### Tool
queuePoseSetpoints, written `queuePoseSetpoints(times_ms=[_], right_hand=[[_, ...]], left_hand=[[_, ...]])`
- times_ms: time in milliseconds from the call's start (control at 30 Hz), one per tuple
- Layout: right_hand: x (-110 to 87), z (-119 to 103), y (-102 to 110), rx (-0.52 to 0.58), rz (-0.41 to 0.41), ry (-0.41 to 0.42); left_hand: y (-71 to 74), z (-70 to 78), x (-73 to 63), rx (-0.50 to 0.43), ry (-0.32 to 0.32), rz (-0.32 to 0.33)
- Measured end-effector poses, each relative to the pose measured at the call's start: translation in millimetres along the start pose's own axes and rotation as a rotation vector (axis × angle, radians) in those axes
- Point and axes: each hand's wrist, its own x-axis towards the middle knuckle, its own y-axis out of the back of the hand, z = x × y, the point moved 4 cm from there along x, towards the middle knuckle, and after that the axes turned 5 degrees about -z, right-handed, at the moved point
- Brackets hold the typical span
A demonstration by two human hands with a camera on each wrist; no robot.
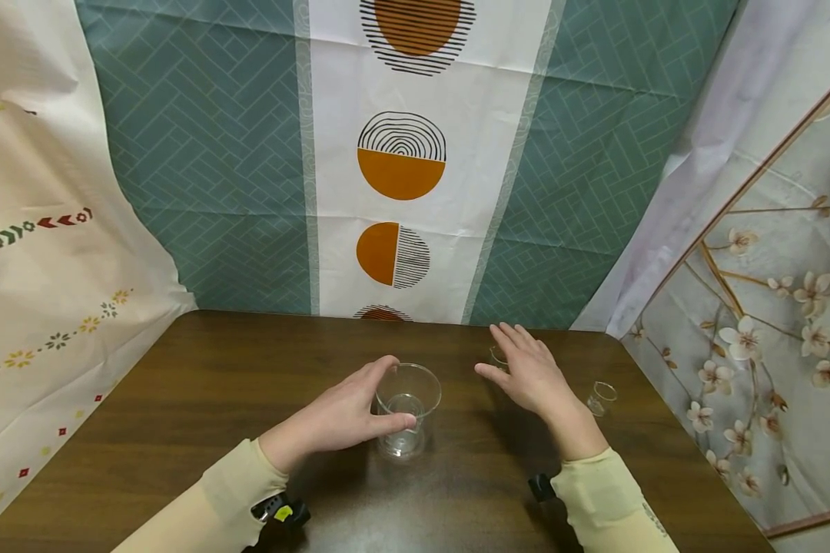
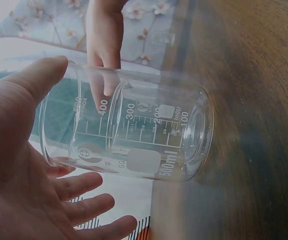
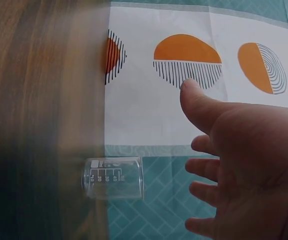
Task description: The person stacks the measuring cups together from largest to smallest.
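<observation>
A large 500 ml glass beaker (image 1: 425, 395) stands on the wooden table, also filling much of the left wrist view. Nested inside it is a smaller glass beaker (image 2: 156, 120) with its own scale. My left hand (image 1: 342, 411) holds the large beaker at the rim, thumb on the near side and index finger opposite; its other fingers (image 2: 101, 230) spread loosely away from the glass. My right hand (image 1: 526, 372) hovers with straight fingers and holds nothing. Beyond it stands a small graduated beaker (image 3: 112, 177), partly hidden by that hand in the head view.
Another small glass beaker (image 1: 602, 399) stands on the table (image 1: 249, 346) to the right of my right hand. A patterned cloth (image 1: 249, 153) hangs behind the table's back edge, with more cloth hanging on the left and right.
</observation>
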Motion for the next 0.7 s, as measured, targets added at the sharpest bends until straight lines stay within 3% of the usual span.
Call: queuePoseSetpoints(times_ms=[700], right_hand=[[1.3, 13.0, -4.0, 0.028, -0.053, -0.086]], left_hand=[[0.4, 0.5, -1.0, -0.002, 0.002, -0.004]])
